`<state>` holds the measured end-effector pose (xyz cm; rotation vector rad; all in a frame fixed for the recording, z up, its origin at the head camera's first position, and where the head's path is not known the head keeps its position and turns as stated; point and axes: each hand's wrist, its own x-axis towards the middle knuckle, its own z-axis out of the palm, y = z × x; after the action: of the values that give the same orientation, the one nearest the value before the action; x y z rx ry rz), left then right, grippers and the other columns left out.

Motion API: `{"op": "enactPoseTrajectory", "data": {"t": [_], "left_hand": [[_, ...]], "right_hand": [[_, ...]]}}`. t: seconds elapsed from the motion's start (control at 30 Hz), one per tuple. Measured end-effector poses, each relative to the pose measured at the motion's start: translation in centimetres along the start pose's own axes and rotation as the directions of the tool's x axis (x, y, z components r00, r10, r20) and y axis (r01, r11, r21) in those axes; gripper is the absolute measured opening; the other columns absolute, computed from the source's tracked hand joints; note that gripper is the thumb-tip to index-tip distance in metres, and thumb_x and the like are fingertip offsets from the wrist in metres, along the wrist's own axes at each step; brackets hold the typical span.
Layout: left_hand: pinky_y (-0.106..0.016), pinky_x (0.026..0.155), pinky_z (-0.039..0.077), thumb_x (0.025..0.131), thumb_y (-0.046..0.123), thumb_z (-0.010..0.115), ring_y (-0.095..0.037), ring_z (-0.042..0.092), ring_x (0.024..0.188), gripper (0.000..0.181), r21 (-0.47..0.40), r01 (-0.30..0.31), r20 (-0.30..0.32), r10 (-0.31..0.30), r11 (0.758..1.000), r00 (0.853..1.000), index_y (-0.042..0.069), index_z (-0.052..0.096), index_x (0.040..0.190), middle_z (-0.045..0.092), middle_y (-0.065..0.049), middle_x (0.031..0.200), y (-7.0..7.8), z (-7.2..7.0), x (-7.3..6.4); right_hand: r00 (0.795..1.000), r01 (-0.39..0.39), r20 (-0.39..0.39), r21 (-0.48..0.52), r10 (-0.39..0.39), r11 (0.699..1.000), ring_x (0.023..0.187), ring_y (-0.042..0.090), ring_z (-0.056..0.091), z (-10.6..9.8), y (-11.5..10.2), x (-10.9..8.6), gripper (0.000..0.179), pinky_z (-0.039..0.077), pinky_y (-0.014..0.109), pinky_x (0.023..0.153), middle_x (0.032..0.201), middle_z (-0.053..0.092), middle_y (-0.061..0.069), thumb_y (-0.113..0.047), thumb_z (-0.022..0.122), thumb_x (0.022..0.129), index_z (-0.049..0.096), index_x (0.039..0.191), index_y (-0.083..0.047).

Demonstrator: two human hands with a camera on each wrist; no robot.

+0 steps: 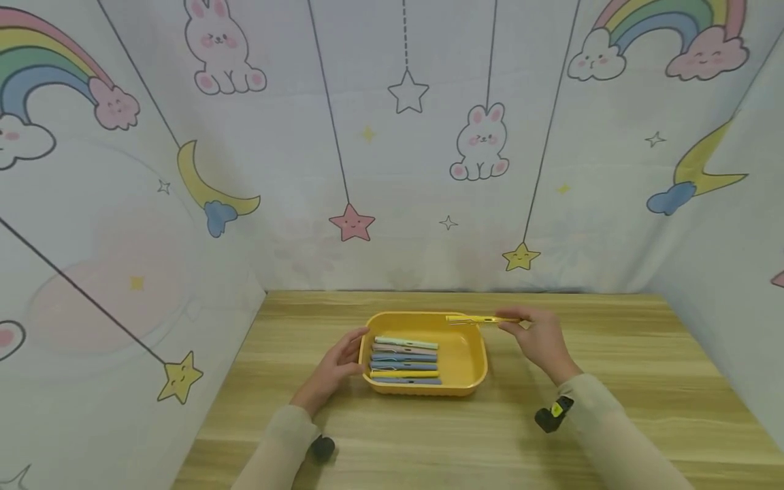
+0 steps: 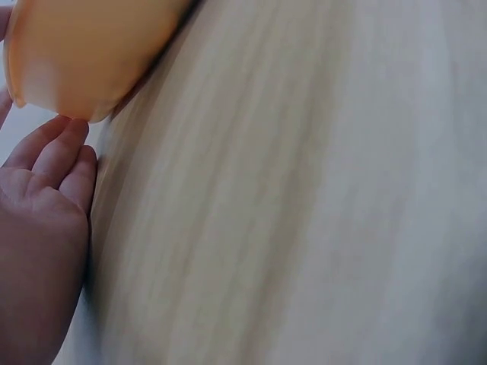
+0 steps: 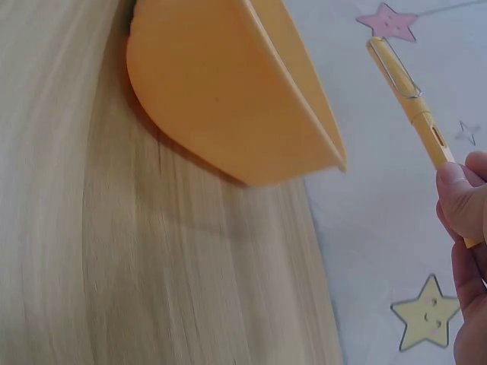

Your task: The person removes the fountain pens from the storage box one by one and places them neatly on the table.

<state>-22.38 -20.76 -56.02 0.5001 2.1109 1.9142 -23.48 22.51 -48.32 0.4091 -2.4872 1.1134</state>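
Pinching pen point(image 1: 479, 319) — right hand point(image 1: 541, 340); left hand point(image 1: 331, 371) touching tray point(image 1: 422, 390)

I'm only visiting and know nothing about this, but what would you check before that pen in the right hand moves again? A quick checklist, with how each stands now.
1. Right hand grips the yellow pen: ok, thumb and fingers pinch it.
2. Left hand at the tray: ok, touching its left end.
3. Tray upright on the table: ok.
4. Room inside: ok, the other pens lie toward the left, leaving bare floor on the right.
5. Held pen set down: not ok, it is in the air.
6. Exact height above the rim: cannot tell.
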Motion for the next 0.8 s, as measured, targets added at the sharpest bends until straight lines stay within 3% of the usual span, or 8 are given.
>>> {"op": "enactPoseTrajectory", "data": {"t": [0.17,0.37,0.47,0.57,0.8], "left_hand": [[-0.024,0.113,0.04,0.095,-0.001,0.065,-0.044,0.036,0.152,0.077,-0.006,-0.009,0.002,0.009,1.0,1.0,0.01,0.033,0.164,0.032,-0.026,0.167,-0.1,0.0,0.0],[-0.021,0.111,0.041,0.095,-0.001,0.066,-0.043,0.036,0.152,0.077,-0.009,-0.004,0.0,0.004,1.0,1.0,0.012,0.033,0.164,0.032,-0.025,0.167,-0.3,-0.1,-0.4],[-0.025,0.114,0.041,0.095,0.0,0.066,-0.04,0.038,0.152,0.077,-0.009,0.016,-0.01,-0.016,1.0,1.0,0.015,0.035,0.164,0.033,-0.021,0.168,-0.3,-0.1,-0.7],[-0.029,0.115,0.04,0.096,0.001,0.066,-0.039,0.038,0.152,0.077,-0.013,0.027,-0.01,-0.027,1.0,1.0,0.018,0.034,0.164,0.033,-0.019,0.169,-0.3,0.0,-0.8],[-0.027,0.112,0.043,0.095,0.0,0.067,-0.037,0.041,0.151,0.076,-0.022,0.031,-0.012,-0.031,0.999,0.999,0.019,0.037,0.162,0.036,-0.018,0.167,0.0,0.1,-0.2]], "right_hand": [[0.998,-0.046,-0.046,0.001,0.046,0.999,0.098,0.026,0.076,-1.4,1.6,-0.3,0.025,0.055,0.019,0.077,0.105,0.081,0.008,-0.001,0.083,0.087,0.083,0.111,-0.008],[0.994,-0.071,-0.084,0.021,0.072,0.997,0.094,-0.015,0.061,-2.3,3.7,-0.6,0.026,0.047,0.004,0.077,0.106,0.081,0.011,-0.001,0.083,0.087,0.082,0.112,-0.005],[0.993,-0.067,-0.095,0.023,0.069,0.997,0.094,-0.022,0.055,-2.6,4.8,-0.9,0.026,0.046,0.002,0.077,0.106,0.08,0.013,0.0,0.083,0.087,0.081,0.112,-0.003],[0.991,-0.081,-0.105,0.01,0.081,0.997,0.095,-0.014,0.061,-2.8,5.8,-1.3,0.025,0.047,0.004,0.076,0.106,0.08,0.014,0.001,0.083,0.087,0.081,0.111,-0.002],[0.974,-0.222,-0.039,0.026,0.223,0.975,0.103,0.022,0.071,-2.7,8.3,-2.4,0.026,0.052,0.009,0.073,0.114,0.078,0.015,-0.002,0.081,0.09,0.08,0.116,-0.003]]}}
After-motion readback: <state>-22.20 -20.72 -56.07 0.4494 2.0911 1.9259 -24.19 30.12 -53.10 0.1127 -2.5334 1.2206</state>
